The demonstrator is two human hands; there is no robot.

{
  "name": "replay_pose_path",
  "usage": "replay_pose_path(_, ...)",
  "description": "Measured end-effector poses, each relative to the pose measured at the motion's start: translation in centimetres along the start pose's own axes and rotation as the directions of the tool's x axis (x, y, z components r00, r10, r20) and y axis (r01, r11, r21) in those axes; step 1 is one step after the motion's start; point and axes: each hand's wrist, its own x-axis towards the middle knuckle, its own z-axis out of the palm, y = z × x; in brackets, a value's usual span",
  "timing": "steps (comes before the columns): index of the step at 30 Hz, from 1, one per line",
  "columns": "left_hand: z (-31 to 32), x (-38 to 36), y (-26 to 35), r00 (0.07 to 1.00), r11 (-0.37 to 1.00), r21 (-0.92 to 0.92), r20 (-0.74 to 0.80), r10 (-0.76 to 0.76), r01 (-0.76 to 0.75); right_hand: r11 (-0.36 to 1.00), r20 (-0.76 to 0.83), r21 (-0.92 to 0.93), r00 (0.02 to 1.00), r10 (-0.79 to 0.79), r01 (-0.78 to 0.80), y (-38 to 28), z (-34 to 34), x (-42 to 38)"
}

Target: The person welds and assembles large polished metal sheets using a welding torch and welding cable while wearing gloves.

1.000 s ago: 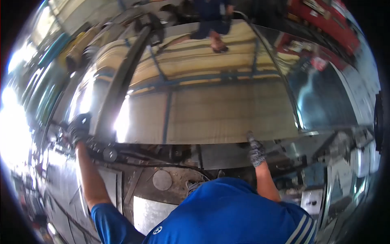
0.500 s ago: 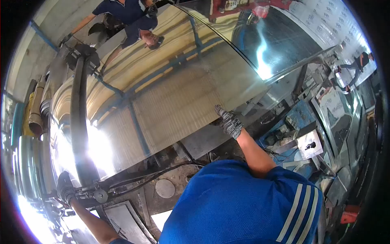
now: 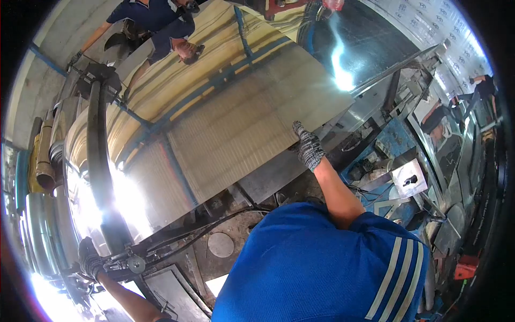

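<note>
A large, shiny gold-toned metal sheet (image 3: 236, 123) spans the middle of the view, its surface full of reflections. My right hand (image 3: 309, 150), in a grey knit glove, grips its near edge with the thumb on top and the fingers hidden beneath. Across the sheet's left part runs a long dark metal roller (image 3: 99, 155). My left hand (image 3: 90, 258), also gloved, is closed at the near end of this roller, beside a round metal fitting (image 3: 136, 264); I cannot tell what it holds.
A co-worker (image 3: 147, 19) stands across the sheet, one gloved hand near the roller's far end. Metal rolls (image 3: 40, 225) stand at the left. Scrap pieces and a white square plate (image 3: 409, 180) lie at the right, near a red object (image 3: 466, 267). Another person (image 3: 485, 88) is farther right.
The sheet and my right hand have shifted slightly right relative to the roller, my hand still at the edge. My left hand stays by the roller's end. The view has turned a little.
</note>
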Motion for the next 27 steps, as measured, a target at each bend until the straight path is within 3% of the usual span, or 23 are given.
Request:
replay_pose_path(4, 6.1, 4.5, -8.3, 0.988, 0.988, -0.02, 0.013, 0.156, -0.156, 0.997, 0.004, -0.062, 0.999, -0.048, 0.048, -0.5, -1.6, 1.1)
replay_pose_path(5, 8.3, 5.8, -11.1, 0.979, 0.929, -0.308, -0.063, 0.195, -0.205, 0.936, 0.099, -0.25, 0.969, -0.228, 0.246, 0.4, -2.9, 2.1)
replay_pose_path(7, 7.8, 4.3, -9.8, 0.978, 0.971, -0.131, -0.084, 0.191, -0.2, 0.807, 0.226, -0.407, 0.903, -0.364, 0.427, 2.3, -5.8, 5.2)
replay_pose_path(10, 6.3, 2.7, -7.2, 0.982, 0.981, -0.075, -0.076, 0.175, -0.18, 0.889, 0.25, -0.29, 0.925, -0.287, 0.354, 2.5, -7.6, 8.2)
replay_pose_path(12, 6.0, 2.4, -6.3, 0.984, 0.983, -0.067, -0.065, 0.167, -0.172, 0.989, -0.003, 0.0, 0.989, -0.146, 0.146, 0.7, -4.7, 5.5)
replay_pose_path(13, 5.9, 2.3, -5.9, 0.983, 0.983, -0.057, -0.062, 0.172, -0.176, 0.992, -0.001, -0.001, 0.992, -0.129, 0.129, 0.1, -4.5, 4.8)
replay_pose_path(15, 5.9, 2.4, -6.0, 0.981, 0.981, -0.04, -0.062, 0.185, -0.188, 0.966, 0.074, -0.061, 0.966, -0.246, 0.25, -0.5, -4.9, 4.2)
replay_pose_path(18, 5.4, 1.9, -5.7, 0.977, 0.979, 0.0, -0.065, 0.202, -0.202, 0.964, 0.085, -0.131, 0.971, -0.222, 0.232, -1.5, -5.9, 5.5)
replay_pose_path(20, 3.9, 1.6, -4.0, 0.981, 0.983, 0.045, -0.069, 0.183, -0.18, 0.999, 0.029, 0.004, 0.998, -0.052, 0.052, -2.1, -6.5, 6.5)
replay_pose_path(22, 2.0, 1.1, -2.4, 0.988, 0.988, 0.096, -0.082, 0.13, -0.122, 1.0, 0.091, 0.002, 0.996, 0.02, -0.02, -3.3, -6.8, 6.3)
replay_pose_path(24, 0.5, -0.5, 0.6, 0.975, 0.997, 0.081, -0.224, 0.002, 0.016, 1.0, 0.111, 0.029, 0.994, 0.005, -0.008, -3.1, -8.5, 7.4)
replay_pose_path(26, -3.0, -2.7, 4.2, 0.984, 0.989, 0.049, -0.12, -0.131, 0.137, 0.992, 0.151, 0.075, 0.985, 0.086, -0.098, -2.9, -8.7, 6.3)
replay_pose_path(27, -2.6, -2.4, 3.5, 0.984, 0.991, 0.055, -0.138, -0.117, 0.125, 0.985, 0.162, 0.094, 0.979, 0.125, -0.142, -2.8, -9.4, 5.8)
